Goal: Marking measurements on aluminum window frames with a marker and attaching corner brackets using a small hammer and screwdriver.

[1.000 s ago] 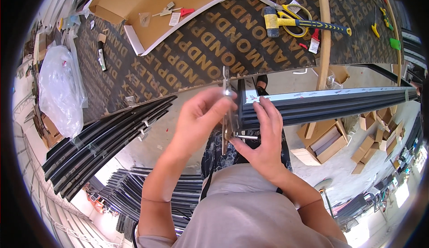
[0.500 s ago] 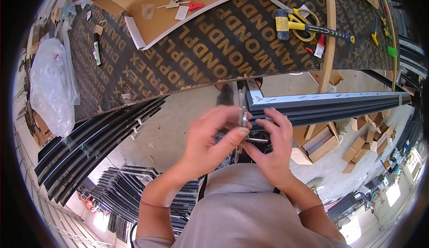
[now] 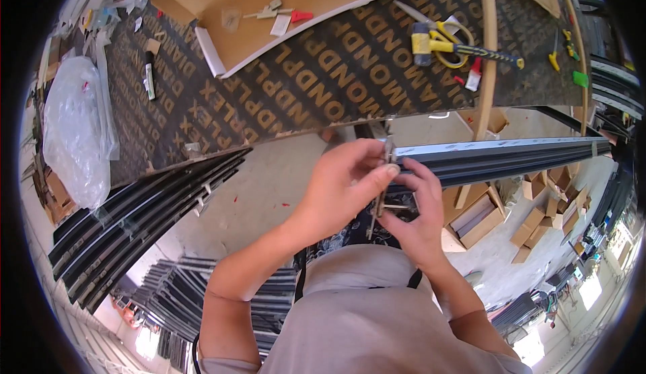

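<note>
A long, slim metal fitting [image 3: 379,206] hangs upright between my hands in front of my waist; its exact kind is hard to make out. My left hand [image 3: 346,184] pinches its upper part, thumb on the near side and fingers curled behind. From the fitting's right side a short thin rod sticks out toward my right hand [image 3: 422,212]. That hand's thumb presses on the lower part and its bent fingers touch higher up, around the rod. My fingers cover much of the fitting's middle.
Ahead stands a dark printed-plywood workbench [image 3: 269,108] with a cardboard tray [image 3: 350,4], hammer [image 3: 422,44], scissors [image 3: 416,12] and marker [image 3: 149,78]. Plastic wrap [image 3: 79,131] hangs at left. Dark profiles [image 3: 155,202] lie below left, more [image 3: 498,162] at right, beside open cartons [image 3: 481,216].
Both hands and the fitting have shifted slightly right, the left hand also a little upward. The fitting now leans somewhat, its lower end toward the left. Both hands still hold it.
</note>
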Demonstrator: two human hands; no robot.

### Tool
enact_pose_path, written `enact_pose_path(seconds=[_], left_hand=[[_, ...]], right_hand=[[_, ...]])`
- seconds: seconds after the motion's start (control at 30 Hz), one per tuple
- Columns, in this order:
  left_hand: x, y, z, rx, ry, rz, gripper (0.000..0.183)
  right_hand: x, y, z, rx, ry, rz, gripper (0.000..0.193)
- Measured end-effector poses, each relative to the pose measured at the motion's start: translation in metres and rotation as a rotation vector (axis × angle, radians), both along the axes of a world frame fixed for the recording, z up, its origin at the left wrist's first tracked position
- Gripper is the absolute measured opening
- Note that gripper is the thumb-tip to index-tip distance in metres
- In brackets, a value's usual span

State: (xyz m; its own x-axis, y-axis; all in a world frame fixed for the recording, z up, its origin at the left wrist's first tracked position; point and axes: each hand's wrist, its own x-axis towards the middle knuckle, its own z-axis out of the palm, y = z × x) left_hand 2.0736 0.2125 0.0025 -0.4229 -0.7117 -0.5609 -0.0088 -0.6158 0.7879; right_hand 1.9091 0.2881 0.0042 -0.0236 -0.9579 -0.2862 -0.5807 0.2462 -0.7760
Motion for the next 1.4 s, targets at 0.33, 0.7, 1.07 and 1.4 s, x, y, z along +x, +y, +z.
enact_pose_path(seconds=[0.33,0.7,1.07,1.4], left_hand=[[0.011,0.008,0.002,0.089,-0.055,0.091,0.022],[-0.002,0.005,0.010,0.044,-0.160,0.179,0.029],[0.004,0.010,-0.004,0.024,-0.112,0.215,0.033],[-0.001,0.009,-0.014,0.052,-0.068,0.268,0.030]], right_hand=[[-0.101,-0.066,-0.030,-0.192,0.239,-0.031,0.015],[-0.164,-0.208,-0.090,-0.565,0.766,0.719,0.030],[-0.141,-0.039,0.034,-0.320,0.180,0.642,0.026],[-0.102,0.004,0.037,-0.442,0.295,0.796,0.044]])
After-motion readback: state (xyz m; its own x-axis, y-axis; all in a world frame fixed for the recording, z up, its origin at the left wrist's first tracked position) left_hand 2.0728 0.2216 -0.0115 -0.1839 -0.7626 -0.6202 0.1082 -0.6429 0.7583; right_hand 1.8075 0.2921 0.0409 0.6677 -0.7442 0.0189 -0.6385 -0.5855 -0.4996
